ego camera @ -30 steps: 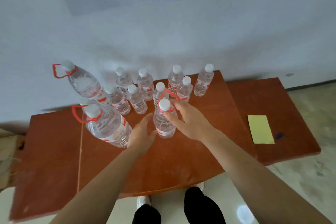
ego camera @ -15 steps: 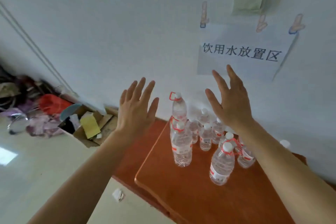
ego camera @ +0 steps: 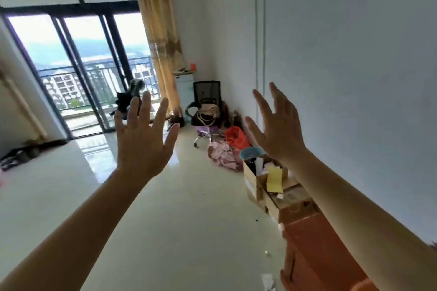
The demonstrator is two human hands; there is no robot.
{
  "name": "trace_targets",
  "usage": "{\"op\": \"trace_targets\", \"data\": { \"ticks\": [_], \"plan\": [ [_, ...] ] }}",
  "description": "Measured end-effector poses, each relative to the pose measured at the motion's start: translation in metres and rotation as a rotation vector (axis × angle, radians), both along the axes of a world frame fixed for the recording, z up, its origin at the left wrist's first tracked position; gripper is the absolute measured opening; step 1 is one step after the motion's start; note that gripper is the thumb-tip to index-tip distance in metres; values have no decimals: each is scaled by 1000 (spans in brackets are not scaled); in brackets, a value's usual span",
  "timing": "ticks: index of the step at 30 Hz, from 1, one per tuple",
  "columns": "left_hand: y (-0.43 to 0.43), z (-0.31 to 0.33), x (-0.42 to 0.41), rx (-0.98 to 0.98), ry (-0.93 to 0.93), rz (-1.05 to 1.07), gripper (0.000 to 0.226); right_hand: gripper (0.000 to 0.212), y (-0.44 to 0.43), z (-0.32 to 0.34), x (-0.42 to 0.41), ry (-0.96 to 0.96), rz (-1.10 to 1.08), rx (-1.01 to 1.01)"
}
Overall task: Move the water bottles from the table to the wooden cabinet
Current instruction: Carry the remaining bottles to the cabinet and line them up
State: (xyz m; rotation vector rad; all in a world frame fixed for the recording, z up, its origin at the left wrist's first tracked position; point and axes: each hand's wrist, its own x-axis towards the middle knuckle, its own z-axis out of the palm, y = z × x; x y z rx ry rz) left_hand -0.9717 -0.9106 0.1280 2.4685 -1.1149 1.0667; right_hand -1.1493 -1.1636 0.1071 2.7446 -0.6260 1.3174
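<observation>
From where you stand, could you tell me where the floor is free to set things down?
The floor between the balcony door and the cardboard box is bare. Along the right wall, box, pink cloth, red bag and chair crowd together.

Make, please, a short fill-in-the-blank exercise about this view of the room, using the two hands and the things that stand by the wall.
1. The left hand and the right hand are raised with fingers spread, and they hold ____.
2. A ____ sheet of paper sticks up from the cardboard box.
3. The mesh back of the office chair is ____ in colour.

Missing words: nothing; yellow; black.
</observation>
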Motion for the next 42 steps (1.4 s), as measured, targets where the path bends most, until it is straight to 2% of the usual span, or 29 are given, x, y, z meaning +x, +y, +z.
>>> {"op": "trace_targets", "data": {
  "ticks": [4,8,16,22,25,27,31,36,42],
  "plan": [
    [155,-4,88,-39,45,263,67,70,115,5,152,48,219,12],
    [272,-13,152,-76,87,473,69,73,225,1,266,89,396,-62],
    [407,-73,249,-135,234,777,75,74,352,-55,450,166,664,-68],
    [497,-102,368,-110,266,986,73,81,459,-81,637,191,867,-104],
    [537,-97,436,-101,316,1102,73,84,519,-73,736,235,947,-152],
    [565,-87,469,-89,284,1152,72,84,562,-64,787,237,1005,-173],
    [634,-68,510,-78,208,1272,71,85,663,-50,863,236,1163,-168],
    [735,-91,550,-88,224,1381,73,84,791,-67,931,238,1342,-173],
    [874,-115,629,-131,265,1486,73,85,941,-93,1015,325,1372,-175]
  ]
}}
